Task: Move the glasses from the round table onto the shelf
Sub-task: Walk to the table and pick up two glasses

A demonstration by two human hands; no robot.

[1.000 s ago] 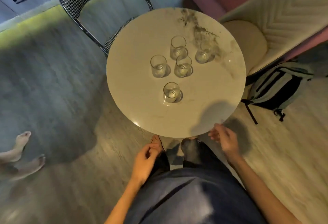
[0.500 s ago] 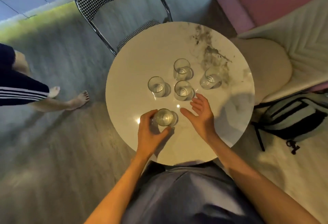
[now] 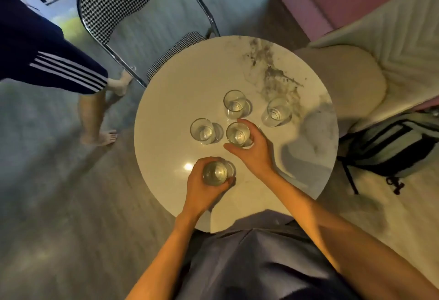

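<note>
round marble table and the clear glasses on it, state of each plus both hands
nearest clear glass: upright, gripped by left hand
middle clear glass: upright, right hand curled around it
three other clear glasses: upright, untouched, look empty
round marble table: holds all five

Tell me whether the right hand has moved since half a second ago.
Yes. The right hand has gone forward across the round table and now curls around the middle glass, which it was short of before.

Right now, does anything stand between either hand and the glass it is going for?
Nothing visible does. The left hand is already wrapped around the nearest glass, and the right hand curls around the middle glass. The shelf is out of view, so that path cannot be judged.
</note>
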